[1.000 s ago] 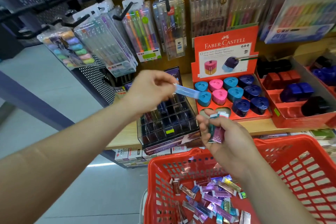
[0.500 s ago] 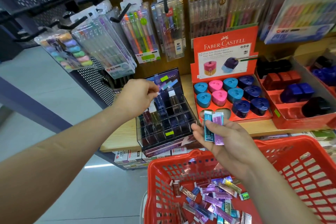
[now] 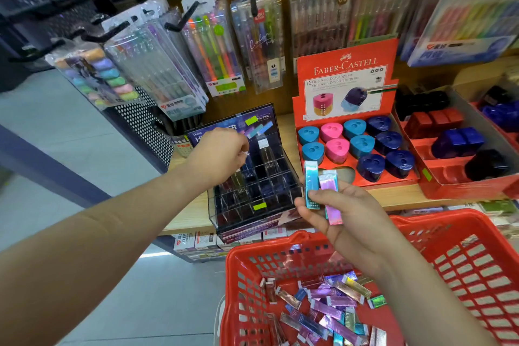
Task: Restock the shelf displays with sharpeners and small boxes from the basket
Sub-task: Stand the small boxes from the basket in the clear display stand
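Step in hand: filling the compartment display (image 3: 252, 191) with small boxes; no sharpener in hand.

Left hand (image 3: 222, 154) is over the display's back-left cells, fingers curled down toward a cell. A white sliver shows at the fingertips, but I cannot tell whether they pinch a box. Right hand (image 3: 345, 213), at the display's front-right corner, pinches a teal box (image 3: 311, 185) and a pink box (image 3: 330, 196) upright between thumb and fingers. Sharpener tray (image 3: 314, 60) stands just right of the display. Basket (image 3: 230, 275) sits below and right of the display, loose boxes (image 3: 331, 303) on its floor. Judgement: the next move is to take one box from the right hand and seat it end-down in a free cell.
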{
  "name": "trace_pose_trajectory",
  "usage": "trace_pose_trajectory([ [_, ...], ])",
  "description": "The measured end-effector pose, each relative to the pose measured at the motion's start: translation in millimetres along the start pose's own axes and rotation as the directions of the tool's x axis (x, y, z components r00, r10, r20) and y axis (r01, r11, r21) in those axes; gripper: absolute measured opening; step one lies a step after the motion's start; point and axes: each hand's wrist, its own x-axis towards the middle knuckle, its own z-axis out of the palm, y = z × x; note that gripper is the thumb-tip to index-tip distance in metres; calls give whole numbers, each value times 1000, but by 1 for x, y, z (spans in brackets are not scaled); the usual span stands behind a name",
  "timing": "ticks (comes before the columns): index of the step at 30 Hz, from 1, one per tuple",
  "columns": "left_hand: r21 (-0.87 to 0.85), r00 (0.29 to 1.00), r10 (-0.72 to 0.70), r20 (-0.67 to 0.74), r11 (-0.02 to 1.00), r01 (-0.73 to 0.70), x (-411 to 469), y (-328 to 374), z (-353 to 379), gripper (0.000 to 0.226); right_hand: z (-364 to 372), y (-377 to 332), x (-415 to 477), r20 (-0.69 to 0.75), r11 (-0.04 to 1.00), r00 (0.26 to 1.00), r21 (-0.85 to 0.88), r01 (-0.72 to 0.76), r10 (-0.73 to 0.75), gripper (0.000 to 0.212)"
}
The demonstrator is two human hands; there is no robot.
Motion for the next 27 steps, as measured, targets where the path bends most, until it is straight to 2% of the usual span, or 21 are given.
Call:
trace_pose_trajectory([
  [6, -125, 996, -94, 9, 988, 94, 4, 2, -3, 9, 1, 2, 0, -21, 999, 999, -21, 24, -24, 16],
  [8, -298, 988, -153, 36, 942, 157, 2, 7, -11, 10, 1, 2, 0, -43, 998, 998, -53, 43, -45, 13],
  [9, -477, 979, -185, 91, 854, 206, 0, 12, -18, 8, 1, 2, 0, -51, 996, 997, -74, 55, -59, 13],
  [10, -659, 964, -188, 189, 703, 267, -3, 19, -26, 10, 1, 2, 0, -57, 994, 996, -88, 68, -73, 12],
  [11, -781, 942, -142, 303, 529, 331, -8, 27, -33, 15, 2, 3, 0, -62, 992, 994, -96, 80, -86, 13],
  [12, -832, 919, -57, 390, 405, 379, -13, 34, -39, 20, 2, 3, 0, -65, 990, 993, -104, 93, -100, 13],
  [14, -854, 890, 72, 451, 324, 406, -22, 45, -44, 22, 2, 3, -1, -69, 985, 990, -132, 113, -123, 13],
  [17, -880, 907, 86, 412, 294, 372, -30, 54, -43, 16, 4, 4, -3, -60, 971, 986, -192, 142, -156, 12],
  [21, -909, 958, -85, 274, 301, 287, -30, 41, -47, 6, 6, 4, -3, -93, 959, 985, -256, 120, -148, 14],
  [22, -909, 963, -159, 218, 326, 260, -28, 33, -49, 7, 5, 3, -3, -90, 970, 989, -226, 91, -114, 16],
  [24, -866, 953, -291, 85, 452, 215, -24, 17, -51, 8, 1, 1, -5, -45, 992, 998, -124, 27, -33, 20],
  [27, -756, 933, -357, -37, 621, 207, -22, 1, -44, 7, -5, -1, -7, 69, 998, 997, -54, -31, 34, 26],
])
